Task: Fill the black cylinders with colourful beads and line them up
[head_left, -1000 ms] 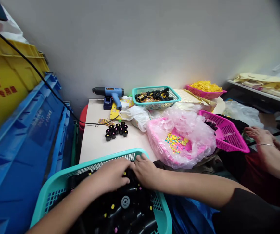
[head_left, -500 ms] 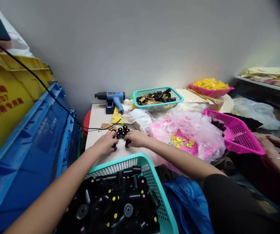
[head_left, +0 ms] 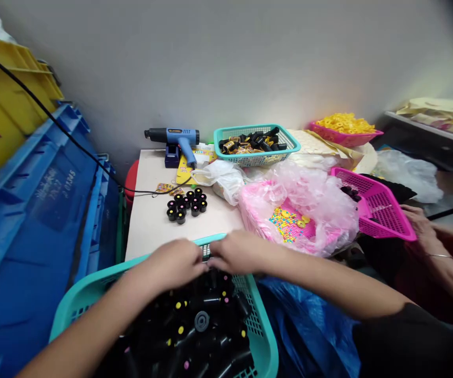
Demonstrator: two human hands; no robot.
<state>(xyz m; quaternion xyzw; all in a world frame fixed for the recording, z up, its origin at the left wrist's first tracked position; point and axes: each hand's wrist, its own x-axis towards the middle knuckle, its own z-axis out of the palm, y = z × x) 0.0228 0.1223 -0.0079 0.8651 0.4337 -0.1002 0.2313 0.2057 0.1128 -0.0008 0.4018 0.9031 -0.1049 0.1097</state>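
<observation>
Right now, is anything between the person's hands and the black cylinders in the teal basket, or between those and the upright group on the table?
Nothing visible separates the left hand or right hand from the black cylinders; the hands are right above them. Toward the upright group on the tabletop, only the teal basket's far rim intervenes.

Blue heat gun (head_left: 181, 138) on stand; blue crates (head_left: 53, 194) beside yellow crate (head_left: 9, 89); pink basket (head_left: 374, 205).

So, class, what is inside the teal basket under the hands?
Black tubes, some with yellow or pink dots on their ends, fill the teal basket. The left hand and right hand hide its far part; the pile hides its bottom.
</observation>
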